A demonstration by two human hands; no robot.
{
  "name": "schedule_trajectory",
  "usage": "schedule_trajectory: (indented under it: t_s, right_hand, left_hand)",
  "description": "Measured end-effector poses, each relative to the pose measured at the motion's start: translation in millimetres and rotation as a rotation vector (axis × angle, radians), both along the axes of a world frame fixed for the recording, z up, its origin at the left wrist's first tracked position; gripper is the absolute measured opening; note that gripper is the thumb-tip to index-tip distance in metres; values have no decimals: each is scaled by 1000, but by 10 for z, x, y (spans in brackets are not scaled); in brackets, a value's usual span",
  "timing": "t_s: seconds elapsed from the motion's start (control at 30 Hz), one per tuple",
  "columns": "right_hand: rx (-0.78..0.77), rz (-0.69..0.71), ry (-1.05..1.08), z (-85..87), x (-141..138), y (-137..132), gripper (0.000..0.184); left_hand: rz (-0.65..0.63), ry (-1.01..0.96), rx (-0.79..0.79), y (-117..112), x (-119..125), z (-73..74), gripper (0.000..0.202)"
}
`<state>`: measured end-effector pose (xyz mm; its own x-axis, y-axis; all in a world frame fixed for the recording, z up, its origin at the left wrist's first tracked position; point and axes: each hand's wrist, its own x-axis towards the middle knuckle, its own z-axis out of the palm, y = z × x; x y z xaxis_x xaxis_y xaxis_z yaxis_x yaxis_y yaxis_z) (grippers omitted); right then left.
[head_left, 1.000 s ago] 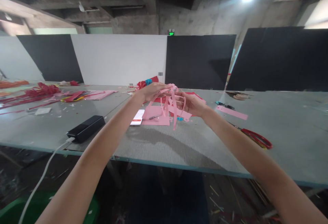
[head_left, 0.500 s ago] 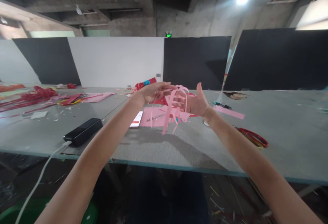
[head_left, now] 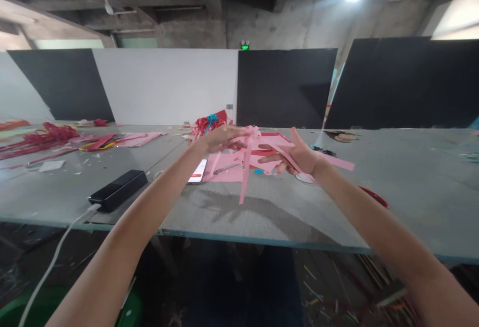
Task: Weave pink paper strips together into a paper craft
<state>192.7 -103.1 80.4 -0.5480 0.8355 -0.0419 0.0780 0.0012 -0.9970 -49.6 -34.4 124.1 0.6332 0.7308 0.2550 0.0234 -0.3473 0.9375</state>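
Observation:
Over the middle of the table, my left hand (head_left: 224,138) pinches a bunch of pink paper strips (head_left: 245,174) at its gathered top. One long strip hangs straight down and another stretches right across my right hand (head_left: 302,154). That hand is open, its thumb up and fingers spread, with the strip lying against it. Under the hands lie a pink paper sheet (head_left: 230,175) with a pen (head_left: 226,168) on it, and red-edged pink paper (head_left: 275,140). Just left of the sheet is a lit phone (head_left: 196,172).
A black power bank (head_left: 119,190) with a white cable (head_left: 60,249) sits front left. Red shredded paper with a blue tie (head_left: 209,123) lies behind my left hand. Red-handled scissors (head_left: 374,196) are partly behind my right forearm. Red strips (head_left: 56,135) lie far left.
My right hand has spread away from the bunch, drawing one pink strip out to the right. My left hand keeps its hold. The view has shifted slightly.

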Motion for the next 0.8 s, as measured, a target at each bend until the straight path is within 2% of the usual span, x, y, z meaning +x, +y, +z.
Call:
schedule_trajectory:
  t_s: [0.17, 0.23, 0.3, 0.33, 0.4, 0.47, 0.5, 0.57, 0.63, 0.7, 0.8]
  right_hand:
    - [-219, 168, -94, -319, 208, -225, 72]
    - [-287, 273, -180, -427, 255, -295, 71]
    - [-302, 320, -296, -508, 277, -320, 70]
    - [-286, 294, -358, -542, 277, -310, 68]
    - [-193, 112, -419, -609, 250, -243, 62]
    - [-59, -133, -347, -683, 183, -134, 46]
    - [5, -192, -288, -722, 133, -73, 35]
    - [107, -145, -203, -796, 5, 44, 22]
    - [196, -101, -162, -851, -137, 145, 34]
    - [270, -172, -159, -874, -259, 232, 43]
    - [286, -328, -230, -853, -337, 348, 38]
  left_hand:
    - [-153, 226, -198, -39, -140, -480, 21]
    - [-148, 230, -226, -33, -182, -663, 23]
    - [-124, 208, -219, -9, -207, -810, 26]
    - [-115, 196, -214, 5, -211, -867, 27]
    - [-110, 158, -211, 26, -202, -943, 27]
    - [-101, 98, -221, 28, -170, -979, 26]
    - [-88, 66, -231, 22, -148, -987, 25]
    - [-46, 17, -255, 6, -102, -998, 23]
    - [-13, -10, -280, -1, -63, -1018, 22]
    - [-2, -27, -315, 6, -39, -1054, 23]
    - [19, -35, -389, 20, -34, -1113, 23]
